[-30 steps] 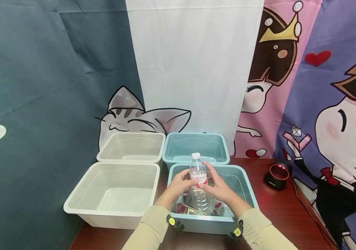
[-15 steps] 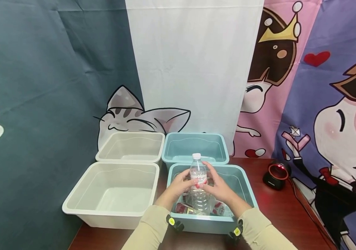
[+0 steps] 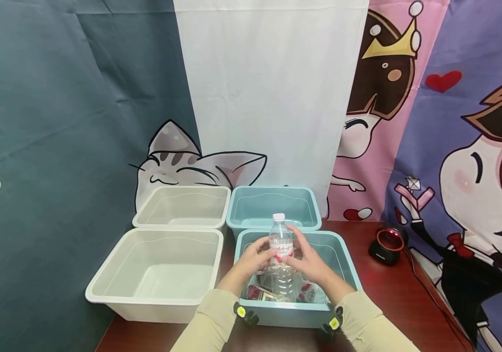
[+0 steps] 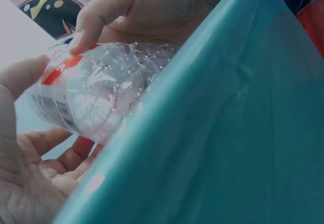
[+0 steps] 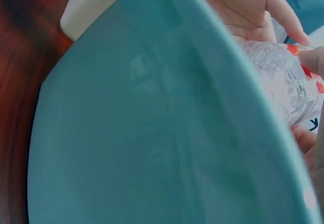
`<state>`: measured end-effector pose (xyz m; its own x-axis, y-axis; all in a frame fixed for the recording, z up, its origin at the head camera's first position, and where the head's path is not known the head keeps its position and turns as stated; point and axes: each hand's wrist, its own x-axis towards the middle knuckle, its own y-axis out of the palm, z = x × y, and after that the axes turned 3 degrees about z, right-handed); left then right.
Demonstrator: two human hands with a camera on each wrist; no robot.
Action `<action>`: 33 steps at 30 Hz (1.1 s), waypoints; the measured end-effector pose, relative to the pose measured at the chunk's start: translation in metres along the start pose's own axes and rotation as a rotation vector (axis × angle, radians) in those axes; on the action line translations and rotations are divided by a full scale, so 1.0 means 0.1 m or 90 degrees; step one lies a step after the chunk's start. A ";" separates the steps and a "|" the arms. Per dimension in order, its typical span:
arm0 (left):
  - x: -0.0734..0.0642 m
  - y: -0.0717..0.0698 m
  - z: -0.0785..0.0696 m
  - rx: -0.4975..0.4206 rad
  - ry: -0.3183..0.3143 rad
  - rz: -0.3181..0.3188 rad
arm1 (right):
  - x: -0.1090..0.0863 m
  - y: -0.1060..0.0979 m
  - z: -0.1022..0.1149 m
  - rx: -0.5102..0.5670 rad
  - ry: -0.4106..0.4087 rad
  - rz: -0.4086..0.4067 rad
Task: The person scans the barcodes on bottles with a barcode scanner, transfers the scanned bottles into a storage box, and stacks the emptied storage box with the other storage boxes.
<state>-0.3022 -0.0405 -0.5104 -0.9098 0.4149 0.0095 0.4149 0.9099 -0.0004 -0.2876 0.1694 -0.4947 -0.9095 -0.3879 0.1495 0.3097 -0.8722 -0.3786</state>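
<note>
Both hands hold a clear plastic bottle (image 3: 281, 244) with a white cap and a red-and-white label. It stands upright over the near blue bin (image 3: 286, 319), its lower end inside the rim. My left hand (image 3: 251, 259) grips it from the left, thumb at the label. From the right, my right hand (image 3: 310, 261) grips it at the same height. In the left wrist view the bottle (image 4: 101, 87) looks dented and creased below the label. Behind it in the bin lie a dark red package (image 3: 257, 293) and a red-and-white wrapper (image 3: 308, 292), partly hidden.
Left of the near blue bin stands a large white bin (image 3: 154, 303). Behind are a smaller white bin (image 3: 180, 227) and a smaller blue bin (image 3: 277, 227). A black device with a red glowing ring (image 3: 387, 243) sits on the table at right, its cable trailing forward.
The head view has shifted slightly to the right. Both hands keep their hold on the bottle, with barely any motion.
</note>
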 end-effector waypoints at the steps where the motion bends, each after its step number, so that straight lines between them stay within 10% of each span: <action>1: -0.01 0.00 0.00 -0.006 0.002 -0.004 | 0.01 -0.01 -0.04 0.015 0.000 -0.009; 14: -0.07 0.03 -0.04 -0.078 0.069 -0.031 | 0.04 -0.20 -0.04 0.102 -0.006 -0.075; 33: -0.26 -0.16 -0.23 0.252 0.072 -0.165 | -0.06 -0.69 0.13 0.070 -0.077 -0.106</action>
<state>-0.2852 -0.0657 -0.4876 -0.9670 0.1920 0.1675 0.1204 0.9238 -0.3635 -0.2996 0.2284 -0.4577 -0.9126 -0.2632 0.3129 0.1927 -0.9519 -0.2384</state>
